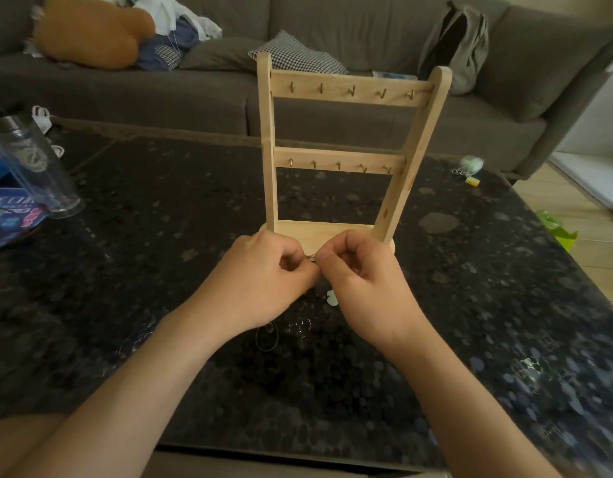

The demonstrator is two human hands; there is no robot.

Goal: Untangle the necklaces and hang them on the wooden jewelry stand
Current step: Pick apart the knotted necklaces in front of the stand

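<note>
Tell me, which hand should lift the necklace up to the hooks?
Probably the right. Both hands pinch the necklace clasp, but the right hand lines up with the lower hooks of the wooden stand, while the left hand sits off to their left. It's close.

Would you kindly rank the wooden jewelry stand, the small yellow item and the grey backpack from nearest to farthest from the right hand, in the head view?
1. wooden jewelry stand, its base just behind the right hand.
2. small yellow item, far right on the table.
3. grey backpack, on the sofa behind.
</note>
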